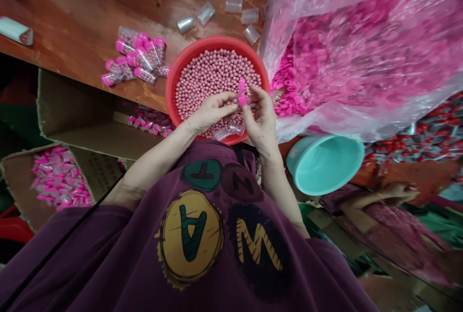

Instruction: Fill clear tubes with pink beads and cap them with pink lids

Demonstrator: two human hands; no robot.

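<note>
Over a red basin (172, 61) of small pink beads (213, 75), my two hands meet at a bright pink flip cap (242, 99) with its lid standing up. My right hand (262, 121) pinches this cap between thumb and fingers. The fingers of my left hand (215, 112) are closed beside it; what lies between them is mostly hidden. A few clear containers (221, 133) rest on the beads at the near rim. To the left of the basin, filled bottles with pink caps (144, 59) are piled on the wooden table (90, 8).
Empty clear containers (233, 4) lie beyond the basin. On the right are a plastic bag of pink caps (343, 61) and a turquoise basin (325, 165). Cardboard boxes (87, 124) with capped bottles (61, 177) stand at left. Another person's arm (365, 210) is at lower right.
</note>
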